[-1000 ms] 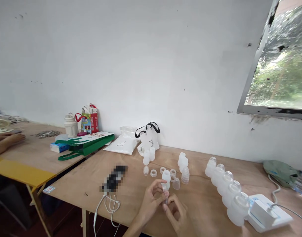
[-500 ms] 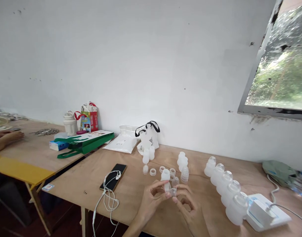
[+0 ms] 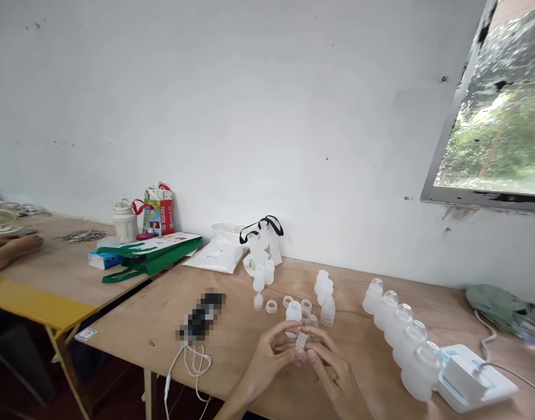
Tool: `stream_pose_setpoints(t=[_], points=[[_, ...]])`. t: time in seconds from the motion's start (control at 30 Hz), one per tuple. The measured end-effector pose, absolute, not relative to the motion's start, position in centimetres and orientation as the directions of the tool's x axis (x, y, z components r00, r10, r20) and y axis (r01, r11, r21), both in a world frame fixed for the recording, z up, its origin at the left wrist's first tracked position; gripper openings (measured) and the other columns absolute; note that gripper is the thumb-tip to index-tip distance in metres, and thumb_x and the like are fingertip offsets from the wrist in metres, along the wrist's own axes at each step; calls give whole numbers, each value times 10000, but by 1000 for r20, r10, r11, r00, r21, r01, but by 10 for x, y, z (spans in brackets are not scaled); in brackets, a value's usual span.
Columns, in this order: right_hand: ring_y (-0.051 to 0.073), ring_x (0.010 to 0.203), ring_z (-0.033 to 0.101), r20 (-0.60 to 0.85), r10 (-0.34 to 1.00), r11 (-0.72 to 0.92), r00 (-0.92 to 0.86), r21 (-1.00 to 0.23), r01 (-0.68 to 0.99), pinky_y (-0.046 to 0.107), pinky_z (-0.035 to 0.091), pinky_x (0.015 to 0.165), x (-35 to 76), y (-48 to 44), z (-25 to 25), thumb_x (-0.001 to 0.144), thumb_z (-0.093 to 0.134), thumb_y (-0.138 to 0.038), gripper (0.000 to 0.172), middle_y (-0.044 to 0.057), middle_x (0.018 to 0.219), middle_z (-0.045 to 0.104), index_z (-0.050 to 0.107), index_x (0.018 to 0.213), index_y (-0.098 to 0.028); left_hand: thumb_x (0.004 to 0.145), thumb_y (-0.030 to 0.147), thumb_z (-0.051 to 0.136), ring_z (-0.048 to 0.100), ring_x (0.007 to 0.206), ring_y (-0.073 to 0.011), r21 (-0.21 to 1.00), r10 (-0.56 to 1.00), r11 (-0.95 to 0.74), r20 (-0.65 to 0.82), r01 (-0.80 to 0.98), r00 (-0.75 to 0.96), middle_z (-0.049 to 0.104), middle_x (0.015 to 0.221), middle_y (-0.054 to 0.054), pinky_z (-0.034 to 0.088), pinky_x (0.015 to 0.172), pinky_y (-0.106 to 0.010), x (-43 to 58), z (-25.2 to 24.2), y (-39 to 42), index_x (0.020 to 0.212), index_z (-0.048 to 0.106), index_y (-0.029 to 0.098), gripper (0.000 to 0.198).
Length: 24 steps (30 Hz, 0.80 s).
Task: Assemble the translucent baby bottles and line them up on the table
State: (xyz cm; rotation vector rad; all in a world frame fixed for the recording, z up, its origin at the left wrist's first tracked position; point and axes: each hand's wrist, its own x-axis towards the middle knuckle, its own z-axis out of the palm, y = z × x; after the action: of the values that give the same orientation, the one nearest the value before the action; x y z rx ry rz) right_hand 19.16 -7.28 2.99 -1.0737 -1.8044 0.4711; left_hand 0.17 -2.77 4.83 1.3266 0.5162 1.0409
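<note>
A small translucent plastic part is pinched between the fingertips of the left hand and the right hand, both closed on it just above the plywood table, near loose rings and a row of capped bottles.

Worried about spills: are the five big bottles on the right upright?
Upright: the five large translucent plastic bottles stand on bases, clear domed caps up.

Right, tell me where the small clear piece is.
Head view, bottom centre: the clear piece is held between the left hand and right hand, just in front of a small bottle on the table.
</note>
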Motion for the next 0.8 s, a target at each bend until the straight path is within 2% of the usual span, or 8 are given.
stream_pose_setpoints(t=[0.13,0.23,0.33,0.4,0.47,0.57,0.67,0.8], points=[[118,653,666,627,778,566,-44,-669,482,224,549,596,183,-76,33,1046,538,-399,244,45,1220,692,748,999,-285,787,497,878,715,900,-210,943,826,-118,267,-312,496,759,980,-87,543,817,-284,3,50,-31,1076,716,170,466],[108,582,625,704,710,616,-5,-618,489,223,534,560,176,-77,34,1017,577,-358,195,46,1119,714,714,921,-257,810,498,858,712,972,-236,942,825,-144,283,-303,489,762,1014,-97,546,808,-286,4,54,-35,1060,713,165,441],[96,519,578,748,660,628,64,-596,501,224,527,527,174,-75,30,983,614,-335,145,64,1107,730,661,890,-234,825,493,846,698,1084,-261,942,824,-164,294,-293,485,756,1102,-104,541,870,-304,4,59,-39,1063,716,169,423],[93,514,576,741,660,619,123,-629,471,222,535,530,175,-73,25,959,646,-335,150,80,1114,737,598,865,-229,836,489,838,691,1120,-263,946,823,-179,295,-271,485,756,1124,-99,528,914,-310,4,62,-42,1064,726,172,407],[115,567,630,712,688,608,142,-672,423,219,547,540,178,-71,21,935,684,-350,181,90,1091,748,562,869,-234,840,493,833,693,1124,-264,951,818,-193,291,-240,497,761,1121,-95,520,931,-311,4,63,-44,1054,743,173,395],[156,636,674,651,740,542,169,-726,423,233,553,577,180,-71,18,924,698,-408,190,61,941,753,615,924,-238,863,508,803,694,1130,-268,958,805,-203,280,-201,523,762,1135,-91,519,951,-317,5,63,-46,1052,767,178,382],[153,561,613,609,760,452,226,-745,490,246,508,568,181,-73,17,927,675,-473,231,3,739,681,677,911,-242,881,498,784,691,1145,-263,962,786,-219,272,-162,555,758,1165,-74,516,984,-319,6,64,-49,1137,761,201,392],[155,580,616,581,787,429,209,-758,492,248,499,576,182,-73,13,930,646,-446,215,12,790,708,710,946,-241,939,455,712,675,1176,-247,956,767,-292,251,-27,591,728,1272,-48,504,1034,-316,1,75,-57,1306,703,261,415]])
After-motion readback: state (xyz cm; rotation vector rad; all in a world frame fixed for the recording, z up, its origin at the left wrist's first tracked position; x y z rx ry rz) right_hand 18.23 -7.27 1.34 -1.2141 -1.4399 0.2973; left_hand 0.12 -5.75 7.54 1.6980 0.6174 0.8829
